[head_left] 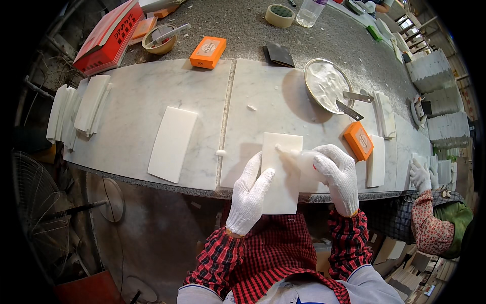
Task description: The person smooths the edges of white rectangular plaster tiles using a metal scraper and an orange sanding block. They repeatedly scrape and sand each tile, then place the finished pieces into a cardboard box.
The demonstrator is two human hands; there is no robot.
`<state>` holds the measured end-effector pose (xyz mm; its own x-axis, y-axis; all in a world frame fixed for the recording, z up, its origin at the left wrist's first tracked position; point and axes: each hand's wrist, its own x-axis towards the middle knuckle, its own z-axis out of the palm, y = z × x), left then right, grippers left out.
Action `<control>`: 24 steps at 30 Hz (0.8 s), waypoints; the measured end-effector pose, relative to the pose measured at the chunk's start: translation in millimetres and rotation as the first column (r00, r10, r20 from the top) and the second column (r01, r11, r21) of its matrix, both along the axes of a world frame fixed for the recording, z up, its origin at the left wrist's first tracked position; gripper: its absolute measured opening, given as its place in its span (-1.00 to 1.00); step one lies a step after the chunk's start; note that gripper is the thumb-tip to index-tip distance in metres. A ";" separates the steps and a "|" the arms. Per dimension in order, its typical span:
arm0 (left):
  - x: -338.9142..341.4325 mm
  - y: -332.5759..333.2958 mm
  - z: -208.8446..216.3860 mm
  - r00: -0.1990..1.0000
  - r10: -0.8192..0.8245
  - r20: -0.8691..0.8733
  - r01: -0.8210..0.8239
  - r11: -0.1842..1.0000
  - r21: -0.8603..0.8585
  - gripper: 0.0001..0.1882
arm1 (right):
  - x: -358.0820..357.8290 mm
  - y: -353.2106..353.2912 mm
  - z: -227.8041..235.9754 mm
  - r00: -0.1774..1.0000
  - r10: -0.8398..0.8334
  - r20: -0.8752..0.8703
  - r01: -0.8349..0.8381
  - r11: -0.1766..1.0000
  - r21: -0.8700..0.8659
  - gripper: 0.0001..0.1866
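Observation:
In a white knitted glove, my left hand (247, 195) grips a white rectangular tile (281, 195) by its left edge, thumb lying on the top face. The tile sticks out over the table's near edge. My right hand (340, 177), gloved alike, is wrapped round a translucent squeeze bottle (307, 164). Its nozzle points left, at the upper part of the tile; whether it touches cannot be made out. Another white tile (173, 144) lies flat to the left. Close to my right hand are an orange box (358, 141) and a further white tile (376, 162).
A metal bowl of white paste (326, 83) stands far right, two putty knives (358, 96) on its rim. White pieces (93, 104) are stacked at left. Behind are an orange box (208, 52), tape roll (280, 16) and red box (109, 38). A co-worker's gloved hand (420, 176) is at right.

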<state>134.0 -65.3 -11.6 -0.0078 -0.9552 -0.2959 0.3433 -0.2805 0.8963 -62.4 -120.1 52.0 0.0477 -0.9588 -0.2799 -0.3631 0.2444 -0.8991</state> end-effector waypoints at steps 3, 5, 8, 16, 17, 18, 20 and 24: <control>-0.4 0.3 -0.3 1.000 0.003 -0.009 -0.003 1.000 0.005 -0.50 | -0.3 -0.2 0.9 1.000 0.000 -0.008 0.000 1.000 0.000 -0.64; -1.5 0.9 -1.0 1.000 0.013 -0.012 -0.013 1.000 0.001 -0.50 | -1.6 -0.6 0.4 1.000 0.005 -0.007 -0.005 1.000 -0.007 -0.64; -3.0 1.3 -2.6 1.000 0.029 0.000 -0.029 0.999 -0.017 -0.50 | -2.6 0.1 -0.5 1.000 -0.005 0.008 0.005 1.000 -0.004 -0.63; -3.6 2.0 -5.2 0.999 0.025 0.024 -0.025 0.999 -0.037 -0.51 | -1.2 -0.1 4.4 1.000 0.020 -0.020 -0.020 0.999 0.028 -0.64; -3.8 2.1 -6.5 0.999 0.039 0.017 -0.039 0.999 -0.039 -0.51 | -1.3 -0.6 7.1 0.999 0.032 -0.031 -0.031 0.999 0.026 -0.64; -4.2 2.4 -7.9 0.999 0.053 0.010 -0.053 0.998 -0.040 -0.50 | -1.4 -0.4 10.1 1.000 -0.015 0.020 0.014 0.999 0.043 -0.64; -4.8 2.7 -9.0 0.998 0.070 0.003 -0.070 0.997 -0.038 -0.50 | -2.3 -0.1 15.2 0.987 -0.109 0.120 0.100 0.992 0.082 -0.63; -4.1 0.6 -7.7 0.999 0.049 0.021 -0.048 0.997 -0.057 -0.49 | -7.0 -16.5 13.8 0.963 -0.068 0.263 0.077 0.997 -0.024 -0.56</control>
<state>129.9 -64.8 -19.4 0.0451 -0.9695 -0.2407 0.3353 -0.2123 0.9179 -69.4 -136.7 65.8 0.0452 -0.9711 -0.2342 -0.0970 0.2291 -0.9686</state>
